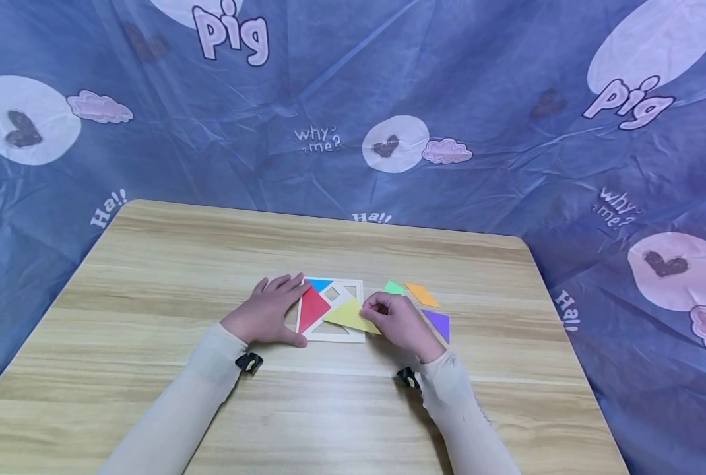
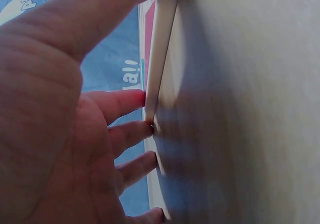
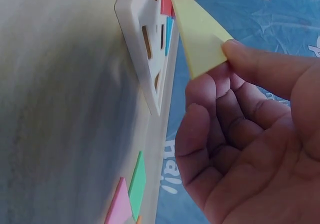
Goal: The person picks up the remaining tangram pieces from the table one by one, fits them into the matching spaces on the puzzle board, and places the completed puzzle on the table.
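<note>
A white tangram board (image 1: 353,340) lies on the table with a red triangle (image 1: 313,310) and a blue triangle (image 1: 317,284) in its left part. Several cut-out recesses show bare. My left hand (image 1: 268,313) rests against the board's left side, fingers spread and thumb by the near corner. Fingertips touch the board edge in the left wrist view. Between thumb and forefinger, my right hand (image 1: 397,322) pinches a yellow triangle (image 1: 348,316) by one corner. That piece is tilted above the board's right half and covers part of it.
Right of the board lie a green piece (image 1: 394,287), an orange parallelogram (image 1: 422,294) and a purple triangle (image 1: 439,323). A pink piece (image 3: 119,204) shows in the right wrist view. Blue printed cloth (image 1: 341,178) hangs behind the wooden table (image 1: 329,409).
</note>
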Demonstrator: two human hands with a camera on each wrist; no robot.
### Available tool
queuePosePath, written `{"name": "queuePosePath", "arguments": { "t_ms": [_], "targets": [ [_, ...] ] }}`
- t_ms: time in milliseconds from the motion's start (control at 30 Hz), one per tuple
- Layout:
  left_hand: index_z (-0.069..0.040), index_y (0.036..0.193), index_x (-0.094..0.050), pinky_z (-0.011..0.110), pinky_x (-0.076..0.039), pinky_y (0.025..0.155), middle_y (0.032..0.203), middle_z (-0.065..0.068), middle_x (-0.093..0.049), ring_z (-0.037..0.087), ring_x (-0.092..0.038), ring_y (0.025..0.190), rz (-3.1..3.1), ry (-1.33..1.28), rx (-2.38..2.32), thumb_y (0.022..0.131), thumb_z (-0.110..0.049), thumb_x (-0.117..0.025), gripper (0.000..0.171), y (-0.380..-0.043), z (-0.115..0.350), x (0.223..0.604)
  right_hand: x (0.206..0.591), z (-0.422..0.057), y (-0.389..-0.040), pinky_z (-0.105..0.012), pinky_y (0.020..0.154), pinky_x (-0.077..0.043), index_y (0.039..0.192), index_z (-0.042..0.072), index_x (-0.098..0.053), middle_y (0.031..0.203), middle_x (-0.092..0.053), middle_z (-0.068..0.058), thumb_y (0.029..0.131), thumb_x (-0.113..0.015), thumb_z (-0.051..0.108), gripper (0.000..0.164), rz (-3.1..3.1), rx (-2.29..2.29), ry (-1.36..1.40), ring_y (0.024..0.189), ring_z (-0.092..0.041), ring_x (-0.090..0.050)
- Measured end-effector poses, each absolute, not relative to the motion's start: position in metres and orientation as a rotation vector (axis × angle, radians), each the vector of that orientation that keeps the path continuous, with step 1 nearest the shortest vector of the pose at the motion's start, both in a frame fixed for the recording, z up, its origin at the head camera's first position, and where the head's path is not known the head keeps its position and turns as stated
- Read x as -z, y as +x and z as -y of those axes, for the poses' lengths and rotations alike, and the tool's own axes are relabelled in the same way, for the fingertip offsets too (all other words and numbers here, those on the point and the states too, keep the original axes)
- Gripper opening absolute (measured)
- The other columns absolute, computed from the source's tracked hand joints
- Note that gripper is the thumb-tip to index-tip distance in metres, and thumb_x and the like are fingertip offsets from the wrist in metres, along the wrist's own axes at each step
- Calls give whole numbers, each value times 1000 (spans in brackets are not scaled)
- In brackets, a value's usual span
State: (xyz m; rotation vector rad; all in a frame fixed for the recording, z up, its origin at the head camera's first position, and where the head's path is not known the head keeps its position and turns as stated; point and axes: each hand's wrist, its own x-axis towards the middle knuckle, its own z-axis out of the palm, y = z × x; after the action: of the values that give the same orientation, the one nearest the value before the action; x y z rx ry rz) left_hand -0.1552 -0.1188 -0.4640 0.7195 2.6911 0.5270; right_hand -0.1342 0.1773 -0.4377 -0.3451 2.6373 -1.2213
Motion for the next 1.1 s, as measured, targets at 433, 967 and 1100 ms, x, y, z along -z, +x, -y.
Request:
{"name": "queuePosePath", "arguments": {
  "t_ms": [433, 967, 1100],
  "targets": [
    [-15, 164, -30, 67, -11, 123, 172, 9, -22, 38, -20, 156, -2686, 698, -507, 73, -66, -84, 118, -155, 116, 464, 445, -166, -130, -27, 70, -46, 90, 15, -73, 78, -59, 5, 98, -72, 13, 8, -2579, 1211, -428, 73, -13, -52],
    [-17, 164, -32, 70, -9, 122, 171, 8, -23, 39, -19, 156, -2680, 694, -516, 72, -67, -84, 118, -153, 112, 463, 452, -154, -127, -27, 68, -46, 89, 18, -71, 75, -59, 6, 97, -74, 15, 9, -2621, 1124, -391, 69, -12, -50],
    [-15, 164, -32, 70, -9, 122, 171, 10, -24, 40, -19, 156, -2683, 706, -516, 72, -67, -85, 118, -153, 112, 463, 454, -153, -127, -28, 69, -47, 90, 18, -71, 76, -60, 6, 96, -75, 16, 8, -2627, 1110, -384, 71, -13, -52]
  ]
}}
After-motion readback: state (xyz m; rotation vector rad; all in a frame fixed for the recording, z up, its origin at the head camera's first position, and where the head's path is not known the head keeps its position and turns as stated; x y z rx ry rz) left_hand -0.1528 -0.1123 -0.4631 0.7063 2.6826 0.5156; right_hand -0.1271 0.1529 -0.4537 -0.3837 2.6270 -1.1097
